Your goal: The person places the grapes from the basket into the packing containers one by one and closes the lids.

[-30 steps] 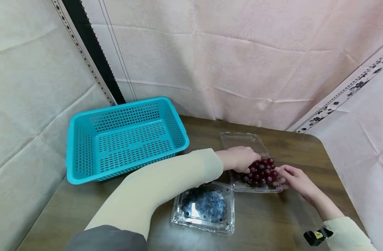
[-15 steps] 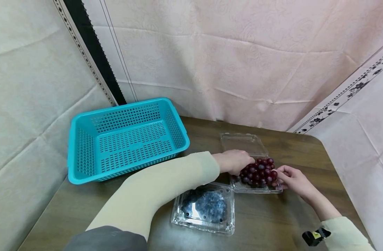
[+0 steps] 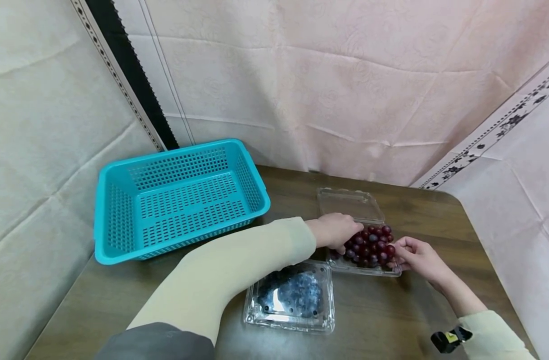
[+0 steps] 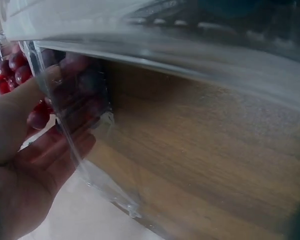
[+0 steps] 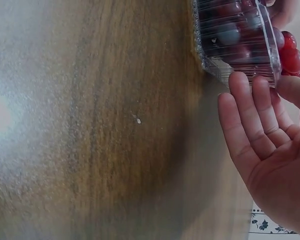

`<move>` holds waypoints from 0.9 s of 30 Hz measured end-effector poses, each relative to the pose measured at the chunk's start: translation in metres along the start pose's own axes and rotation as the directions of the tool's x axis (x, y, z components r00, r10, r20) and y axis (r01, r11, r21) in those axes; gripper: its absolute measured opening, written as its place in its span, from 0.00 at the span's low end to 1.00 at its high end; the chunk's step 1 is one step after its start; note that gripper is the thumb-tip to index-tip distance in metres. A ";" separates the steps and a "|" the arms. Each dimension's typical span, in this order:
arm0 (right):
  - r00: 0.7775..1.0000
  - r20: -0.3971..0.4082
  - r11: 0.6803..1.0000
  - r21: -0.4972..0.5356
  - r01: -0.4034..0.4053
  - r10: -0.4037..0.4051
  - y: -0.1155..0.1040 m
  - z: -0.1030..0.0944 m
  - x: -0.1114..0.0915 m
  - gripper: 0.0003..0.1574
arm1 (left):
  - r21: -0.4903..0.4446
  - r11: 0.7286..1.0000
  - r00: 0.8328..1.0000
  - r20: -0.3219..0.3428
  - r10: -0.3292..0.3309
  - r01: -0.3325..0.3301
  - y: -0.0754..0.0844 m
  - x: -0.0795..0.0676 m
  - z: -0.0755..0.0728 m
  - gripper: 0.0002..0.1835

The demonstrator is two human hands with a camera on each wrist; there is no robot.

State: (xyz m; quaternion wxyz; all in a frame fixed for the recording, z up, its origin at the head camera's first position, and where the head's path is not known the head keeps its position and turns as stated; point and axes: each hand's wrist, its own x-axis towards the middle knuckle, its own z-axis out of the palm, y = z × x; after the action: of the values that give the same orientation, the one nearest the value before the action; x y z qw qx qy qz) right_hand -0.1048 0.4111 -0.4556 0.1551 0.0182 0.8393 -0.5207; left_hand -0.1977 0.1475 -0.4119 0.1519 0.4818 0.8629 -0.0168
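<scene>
Dark red grapes (image 3: 372, 245) lie heaped in a clear plastic box (image 3: 363, 270) at the right of the table, its lid (image 3: 348, 205) folded back behind. My left hand (image 3: 336, 230) is at the box's left side, fingers and thumb curled about the grapes; in the left wrist view this hand (image 4: 27, 170) shows partly through clear plastic. My right hand (image 3: 420, 257) pinches the box's right wall: the right wrist view has fingers (image 5: 245, 110) outside and the thumb near the rim, beside red grapes (image 5: 291, 57).
A shut clear box of blueberries (image 3: 290, 295) sits just left of and nearer than the grape box. A blue perforated basket (image 3: 184, 200) stands at the back left of the wooden table (image 3: 364, 320). Pale cloth (image 3: 301, 90) hangs behind the table.
My left hand has drawn back left from over the grapes to the box's left edge, leaving more grapes visible. The right hand has stayed at the box's right side.
</scene>
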 end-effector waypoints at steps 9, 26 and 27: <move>0.998 -0.054 1.000 -0.009 0.010 -0.010 0.000 0.005 0.000 0.12 | -0.209 0.978 1.000 0.006 0.002 0.000 -0.011 0.006 0.000 0.37; 0.994 -0.104 0.995 -0.099 0.023 -0.033 -0.002 0.010 -0.001 0.11 | -0.291 0.956 0.999 -0.034 0.029 -0.038 -0.020 0.009 -0.002 0.25; 0.994 -0.104 0.995 -0.096 0.021 -0.031 -0.001 0.010 -0.001 0.11 | -0.281 0.959 0.999 -0.028 0.031 -0.038 -0.020 0.009 -0.003 0.24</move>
State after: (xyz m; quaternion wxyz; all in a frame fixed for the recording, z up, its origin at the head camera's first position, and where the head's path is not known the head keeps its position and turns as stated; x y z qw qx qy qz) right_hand -0.1022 0.4020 -0.4582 0.1044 0.0271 0.8703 -0.4805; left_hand -0.2198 0.1443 -0.4143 0.2092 0.4704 0.8496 0.1142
